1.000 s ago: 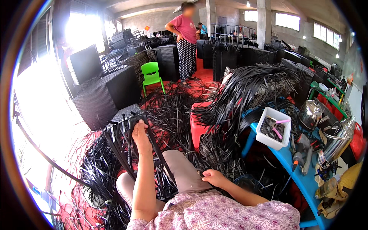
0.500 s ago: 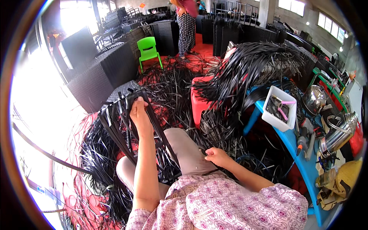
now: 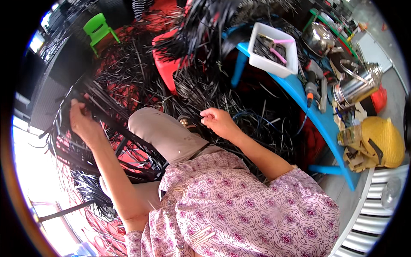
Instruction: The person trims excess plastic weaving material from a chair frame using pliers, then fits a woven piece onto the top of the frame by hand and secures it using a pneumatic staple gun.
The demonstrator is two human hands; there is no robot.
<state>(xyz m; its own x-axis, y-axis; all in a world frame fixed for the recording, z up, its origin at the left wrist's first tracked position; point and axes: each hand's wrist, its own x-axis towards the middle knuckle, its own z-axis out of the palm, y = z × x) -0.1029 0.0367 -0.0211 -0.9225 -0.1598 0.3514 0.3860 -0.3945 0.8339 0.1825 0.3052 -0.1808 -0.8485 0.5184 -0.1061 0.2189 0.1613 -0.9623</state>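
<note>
The left hand [image 3: 81, 122] still grips a bundle of black strips [image 3: 107, 115], now raised beside the knee; the right hand [image 3: 218, 122] pinches strip ends just off the blue bench [image 3: 319, 122] edge, where strips crowd everything.

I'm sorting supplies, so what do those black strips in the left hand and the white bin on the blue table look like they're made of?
Black strips: likely plastic, flat, glossy, springy. White bin: probably moulded plastic, smooth and matte.
</note>
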